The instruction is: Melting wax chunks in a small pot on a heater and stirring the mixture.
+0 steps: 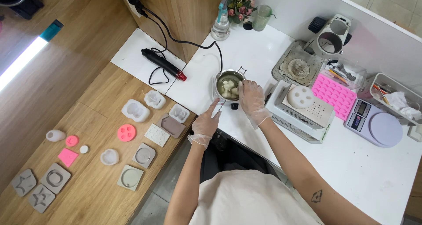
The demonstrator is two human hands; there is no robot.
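Small round steel pot of pale wax chunks on white counter: gloved right hand fingers curled on rim, nearer; gloved left hand fingers loosely open, forefinger pointing at handle.

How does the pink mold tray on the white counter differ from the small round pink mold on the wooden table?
The pink mold tray is rectangular with many small cavities in rows; the round pink mold is a disc with only a few. The tray is much larger and a paler pink, the round one more coral. Both look like flexible molds.

Obstacles: metal pot at fingers; boxed appliance just right; heat gun left. Free: white surface beyond.
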